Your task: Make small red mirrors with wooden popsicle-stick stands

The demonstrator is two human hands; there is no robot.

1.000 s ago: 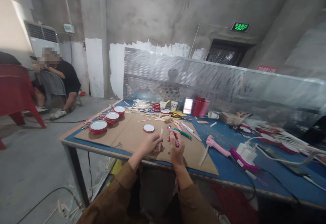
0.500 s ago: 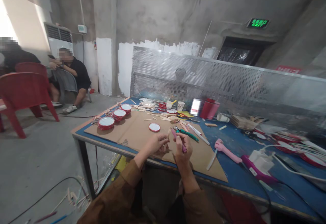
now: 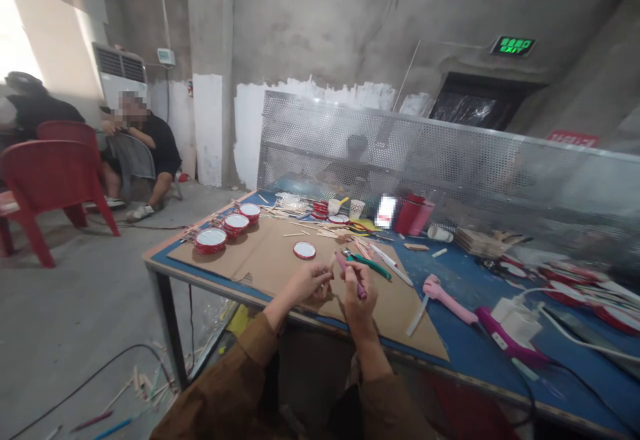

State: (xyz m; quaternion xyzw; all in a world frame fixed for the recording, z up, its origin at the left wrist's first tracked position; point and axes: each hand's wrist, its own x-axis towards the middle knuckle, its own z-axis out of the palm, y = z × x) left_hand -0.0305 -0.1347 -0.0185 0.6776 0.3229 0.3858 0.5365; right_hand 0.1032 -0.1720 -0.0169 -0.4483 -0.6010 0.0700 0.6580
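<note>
Change over the last second: the purple pen-like tool moves in from apart to the pale stick; contact uncertain. Meaning (judged): both hands are engaged at one spot.

Left hand: fingers nearly closed, pinching the stick, just below frame centre, over the cardboard. Right hand: fingers wrapped round the tool.

Nearby on the counter: red-rimmed disc above the left hand; green-handled pliers above the right.

Writing: green sign, upper right, reads "EXIT"; characters above it blurred. Red sign, right, illegible. No brand readable.
</note>
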